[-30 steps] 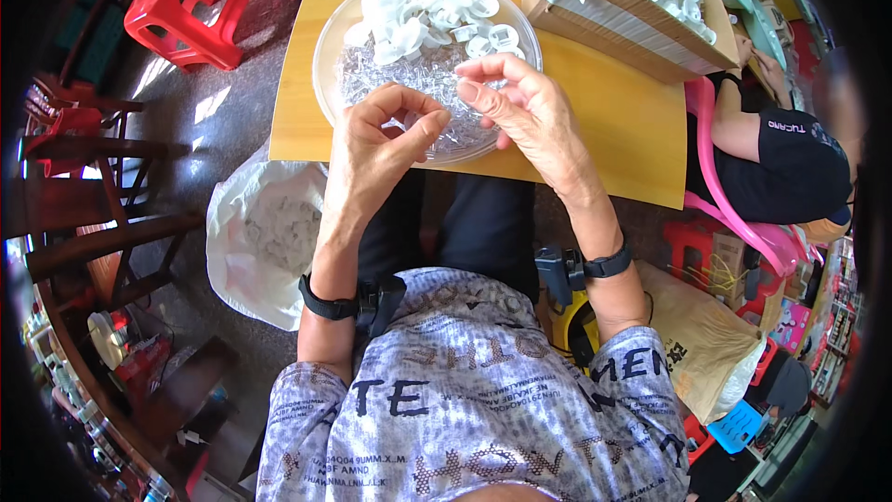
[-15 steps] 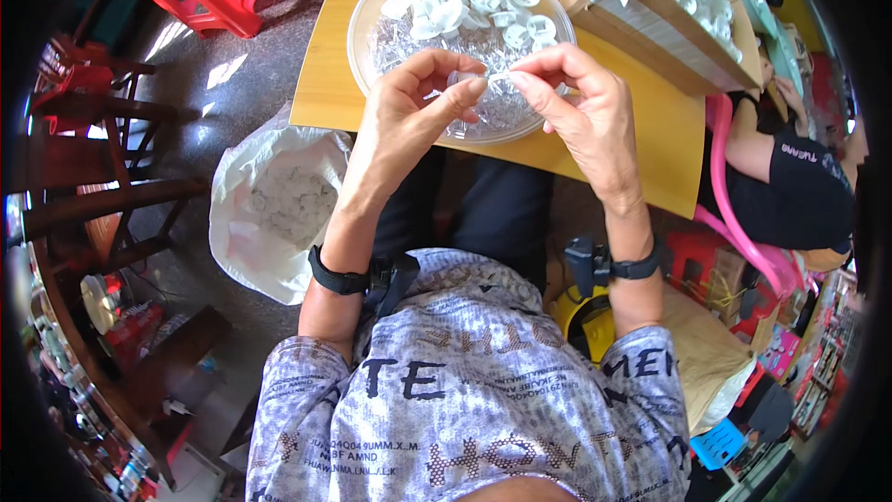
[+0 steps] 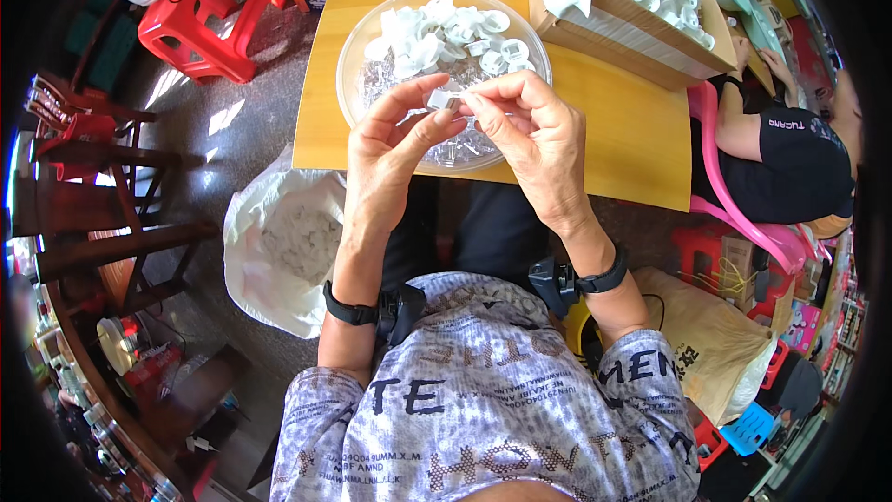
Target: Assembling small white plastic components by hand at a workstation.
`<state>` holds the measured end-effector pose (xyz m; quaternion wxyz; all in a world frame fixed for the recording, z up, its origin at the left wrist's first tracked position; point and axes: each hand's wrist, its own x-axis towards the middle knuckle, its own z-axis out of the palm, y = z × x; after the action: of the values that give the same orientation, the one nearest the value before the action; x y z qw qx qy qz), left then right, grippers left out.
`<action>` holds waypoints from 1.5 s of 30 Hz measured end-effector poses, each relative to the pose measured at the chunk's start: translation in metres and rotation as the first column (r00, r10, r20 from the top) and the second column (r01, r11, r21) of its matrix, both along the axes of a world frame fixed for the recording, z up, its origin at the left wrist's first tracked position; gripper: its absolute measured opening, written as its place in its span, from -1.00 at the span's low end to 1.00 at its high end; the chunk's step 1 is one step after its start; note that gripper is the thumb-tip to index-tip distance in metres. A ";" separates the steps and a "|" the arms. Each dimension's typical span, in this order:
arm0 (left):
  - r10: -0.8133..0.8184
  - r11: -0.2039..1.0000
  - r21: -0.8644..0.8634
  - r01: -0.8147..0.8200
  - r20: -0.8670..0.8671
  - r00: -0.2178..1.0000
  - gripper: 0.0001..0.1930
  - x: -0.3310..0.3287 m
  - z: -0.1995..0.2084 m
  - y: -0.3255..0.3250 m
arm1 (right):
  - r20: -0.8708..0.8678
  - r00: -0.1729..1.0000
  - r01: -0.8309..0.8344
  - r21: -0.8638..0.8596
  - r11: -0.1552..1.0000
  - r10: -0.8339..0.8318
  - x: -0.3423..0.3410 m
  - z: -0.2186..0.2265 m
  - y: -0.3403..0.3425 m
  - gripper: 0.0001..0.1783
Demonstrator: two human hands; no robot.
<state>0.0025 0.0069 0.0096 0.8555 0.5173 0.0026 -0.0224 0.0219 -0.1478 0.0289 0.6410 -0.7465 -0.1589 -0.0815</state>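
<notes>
Between the fingertips of my left hand [image 3: 395, 135] is a small white plastic part [image 3: 444, 99], pinched by thumb and forefinger. The fingers of my right hand [image 3: 534, 130] press together at its right side, closed on something too small to make out. Both hands hover over the near edge of a round clear tub [image 3: 349, 65]. In the tub, white plastic pieces [image 3: 437, 33] are heaped at the far side. Small clear, glittering plastic pieces [image 3: 379, 79] lie nearer, partly hidden by my hands.
A cardboard box [image 3: 632, 42] of white parts stands on the yellow table [image 3: 613, 144], right. An open white sack [image 3: 246, 251] sits on the floor at left. A red stool [image 3: 200, 23] is beyond it. Another person [image 3: 790, 158] sits at right by a pink chair [image 3: 711, 144].
My hands have come closer together, with the white part now turned into plainer sight in my left fingers. The whole view has shifted, so table and tub appear lower.
</notes>
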 end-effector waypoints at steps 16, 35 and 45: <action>-0.024 1.000 0.008 0.024 0.067 0.997 -0.62 -0.002 0.004 0.001 | -0.045 0.994 -0.090 0.234 0.968 0.103 -0.003 0.003 -0.005 -0.88; 0.101 0.995 0.007 -0.102 0.134 0.986 -0.59 -0.003 -0.005 -0.004 | 0.038 0.997 -0.069 0.040 0.997 0.068 -0.007 0.002 0.006 -0.92; 0.089 0.995 0.030 -0.095 0.146 0.985 -0.64 -0.003 -0.006 -0.003 | 0.045 0.998 -0.051 0.031 0.998 0.050 -0.008 0.001 0.005 -0.92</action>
<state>-0.0001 0.0035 0.0039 0.8437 0.5328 -0.0351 0.0548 0.0139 -0.1424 0.0302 0.6511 -0.7299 -0.1903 -0.0842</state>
